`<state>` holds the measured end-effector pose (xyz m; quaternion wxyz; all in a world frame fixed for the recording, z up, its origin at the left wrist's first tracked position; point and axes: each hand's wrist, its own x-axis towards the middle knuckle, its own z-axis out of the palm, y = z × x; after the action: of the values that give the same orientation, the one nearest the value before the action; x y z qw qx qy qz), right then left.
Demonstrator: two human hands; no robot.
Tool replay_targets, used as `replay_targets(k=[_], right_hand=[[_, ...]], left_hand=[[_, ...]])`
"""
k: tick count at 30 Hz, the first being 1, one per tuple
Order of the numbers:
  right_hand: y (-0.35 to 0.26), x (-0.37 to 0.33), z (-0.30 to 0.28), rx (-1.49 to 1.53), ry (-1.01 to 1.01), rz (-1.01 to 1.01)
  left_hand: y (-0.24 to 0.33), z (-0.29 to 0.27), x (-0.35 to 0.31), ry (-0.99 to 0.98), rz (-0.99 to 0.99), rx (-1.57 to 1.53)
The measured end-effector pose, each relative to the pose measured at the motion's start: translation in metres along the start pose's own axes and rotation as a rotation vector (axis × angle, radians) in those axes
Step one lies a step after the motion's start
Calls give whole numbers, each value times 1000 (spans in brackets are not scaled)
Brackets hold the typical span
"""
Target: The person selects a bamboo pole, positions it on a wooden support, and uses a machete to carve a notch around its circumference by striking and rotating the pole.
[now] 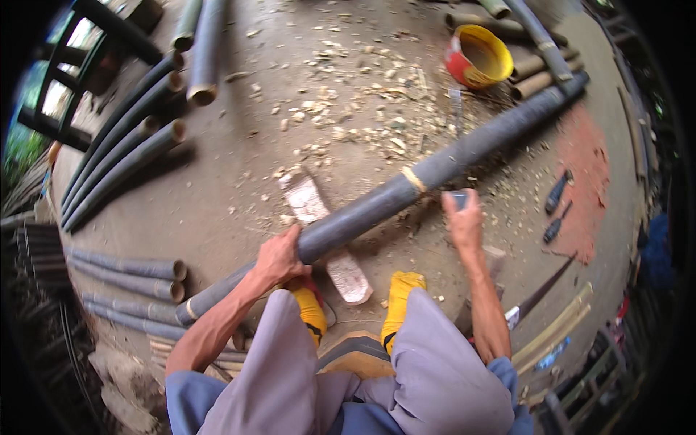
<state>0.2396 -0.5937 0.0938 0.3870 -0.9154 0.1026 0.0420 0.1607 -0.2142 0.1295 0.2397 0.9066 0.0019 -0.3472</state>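
Observation:
A long dark bamboo pole [362, 214] lies slantwise before me, from lower left to upper right, with a pale cut ring [413, 179] around its middle. It crosses a pale, worn wooden board [348, 279] on the ground between my feet. My left hand [279, 255] is wrapped over the pole just left of the board. On the near side of the pole, right of the pale ring, my right hand [466, 216] is closed around a small dark grey tool [459, 198]. Only its flat end shows, so its kind is unclear.
Bamboo poles lie at left [156, 145] and upper right [536, 80]. A red and yellow bucket [480, 56] stands beyond the pole, near scattered wood chips [362, 101]. Two dark-handled tools [557, 192] and a long dark blade [547, 284] lie at right.

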Motion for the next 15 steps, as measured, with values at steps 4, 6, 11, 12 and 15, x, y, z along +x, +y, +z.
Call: replay_targets(k=[4, 6, 11, 12, 15], right_hand=[[-23, -18, -36, 189, 13, 172], [-11, -31, -44, 130, -11, 176], [-17, -59, -34, 80, 33, 78], [-16, -63, -31, 92, 44, 61], [-20, -73, -28, 149, 36, 60]], left_hand=[[-26, -4, -33, 98, 68, -25], [-57, -14, -70, 142, 43, 28], [-178, -11, -204, 501, -30, 311], [-204, -8, -232, 444, -122, 331], [-248, 10, -282, 470, -392, 382]])
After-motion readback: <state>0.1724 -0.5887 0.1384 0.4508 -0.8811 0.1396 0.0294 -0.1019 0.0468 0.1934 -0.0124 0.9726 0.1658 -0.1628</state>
